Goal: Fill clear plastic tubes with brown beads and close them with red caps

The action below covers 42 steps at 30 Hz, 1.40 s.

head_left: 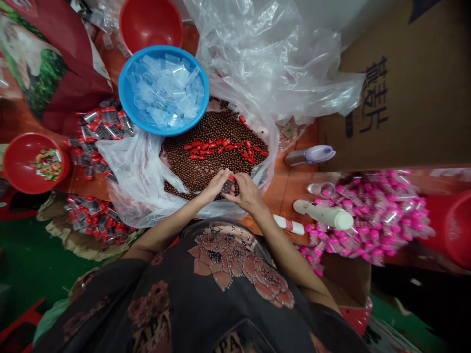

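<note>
My left hand (215,185) and my right hand (247,192) meet over the near edge of a heap of small brown beads (217,132). Both pinch a small clear vial with a red cap (228,183) between their fingertips. The beads lie on a clear plastic sheet (136,171). A scatter of red caps (224,147) rests on top of the beads, just beyond my hands.
A blue bowl of empty clear vials (164,90) sits behind the beads, a red bowl (150,22) farther back. Filled red-capped vials (99,130) pile at left beside a red bowl (35,162). Pink-capped vials (375,215), white bottles (324,214) and a cardboard box (405,88) stand right.
</note>
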Available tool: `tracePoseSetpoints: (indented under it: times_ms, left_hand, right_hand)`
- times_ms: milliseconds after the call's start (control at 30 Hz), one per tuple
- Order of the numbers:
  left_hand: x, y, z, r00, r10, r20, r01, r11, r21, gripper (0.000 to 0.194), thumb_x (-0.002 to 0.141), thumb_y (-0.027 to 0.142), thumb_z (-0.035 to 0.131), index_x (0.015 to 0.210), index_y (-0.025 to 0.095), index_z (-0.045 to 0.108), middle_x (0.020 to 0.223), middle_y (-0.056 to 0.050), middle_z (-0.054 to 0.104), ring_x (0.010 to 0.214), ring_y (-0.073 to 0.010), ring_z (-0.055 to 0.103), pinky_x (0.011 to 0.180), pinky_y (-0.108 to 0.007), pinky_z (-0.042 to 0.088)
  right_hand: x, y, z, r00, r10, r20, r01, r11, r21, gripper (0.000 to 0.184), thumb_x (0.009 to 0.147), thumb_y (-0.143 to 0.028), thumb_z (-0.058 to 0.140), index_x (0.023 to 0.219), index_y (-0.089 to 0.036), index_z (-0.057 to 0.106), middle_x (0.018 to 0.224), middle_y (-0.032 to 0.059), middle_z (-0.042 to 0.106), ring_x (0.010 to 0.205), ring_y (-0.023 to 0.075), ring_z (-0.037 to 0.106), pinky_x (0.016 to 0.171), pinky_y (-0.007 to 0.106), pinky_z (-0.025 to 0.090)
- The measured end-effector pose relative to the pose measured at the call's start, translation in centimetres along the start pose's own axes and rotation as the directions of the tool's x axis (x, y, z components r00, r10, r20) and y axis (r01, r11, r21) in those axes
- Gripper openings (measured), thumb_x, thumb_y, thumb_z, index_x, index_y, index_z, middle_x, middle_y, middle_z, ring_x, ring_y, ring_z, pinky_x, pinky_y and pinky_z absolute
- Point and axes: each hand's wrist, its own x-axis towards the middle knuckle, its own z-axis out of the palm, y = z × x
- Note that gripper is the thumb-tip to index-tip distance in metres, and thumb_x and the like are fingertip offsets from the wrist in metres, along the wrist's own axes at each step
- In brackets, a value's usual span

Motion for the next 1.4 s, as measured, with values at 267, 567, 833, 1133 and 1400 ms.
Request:
tracePoseSetpoints:
  times_ms: [267,567,833,1133,1400]
  left_hand:
    - [-0.4,0.3,-0.1,0.996,-0.009,-0.091,0.01,1.0,0.016,0.04,0.093,0.046,0.04,0.121,0.02,0.051,0.06,0.003,0.054,0.047,-0.0108,0.051,0.047,-0.021,0.043]
    - [-0.9,1.7,-1.3,0.997,-0.074,0.019,0.071,0.989,0.132,0.055,0.095,0.054,0.028,0.137,0.022,0.044,0.063,0.001,0.058,0.049,-0.0112,0.054,0.047,-0.02,0.045]
    - [-0.6,0.7,-2.1,0.998,0.055,-0.029,-0.049,0.985,0.168,0.058,0.093,0.062,0.036,0.111,0.016,0.066,0.082,-0.005,0.069,0.075,-0.0154,0.062,0.072,-0.025,0.05]
    - [-1.4,1.2,-4.0,0.966,-0.223,-0.13,0.196,0.962,-0.192,0.044,0.09,0.047,0.045,0.118,0.018,0.062,0.064,0.0,0.061,0.051,-0.0117,0.053,0.05,-0.023,0.043]
    - [-3.3,0.3,-8.1,0.936,-0.261,-0.236,0.191,0.94,-0.284,0.041,0.09,0.038,0.043,0.122,0.015,0.056,0.054,0.004,0.053,0.043,-0.0101,0.047,0.043,-0.021,0.038]
  right_hand:
    - [-0.4,-0.7,0.3,0.963,0.269,-0.002,-0.245,0.879,0.41,0.063,0.073,-0.046,0.075,0.127,-0.026,0.049,0.114,0.0082,0.06,0.102,0.0243,0.06,0.091,0.044,0.051]
    - [0.5,-1.8,0.7,0.802,0.553,-0.227,-0.257,0.661,0.705,0.029,0.079,-0.038,0.071,0.104,-0.027,0.062,0.099,0.0027,0.067,0.091,0.018,0.063,0.089,0.037,0.051]
    - [0.9,-2.0,1.8,0.994,0.106,-0.036,-0.093,0.962,0.256,0.081,0.076,-0.052,0.072,0.145,-0.035,0.034,0.137,0.0095,0.053,0.123,0.0319,0.05,0.104,0.055,0.042]
    - [2.3,-3.2,3.3,0.997,0.02,0.076,-0.016,0.999,-0.051,0.079,0.079,-0.062,0.062,0.142,-0.022,0.036,0.136,0.0161,0.05,0.121,0.037,0.046,0.099,0.054,0.038]
    - [5.2,-3.8,7.8,0.948,-0.138,0.286,0.195,0.964,-0.18,0.067,0.077,-0.068,0.057,0.113,-0.011,0.061,0.101,0.018,0.063,0.094,0.0328,0.055,0.084,0.046,0.042]
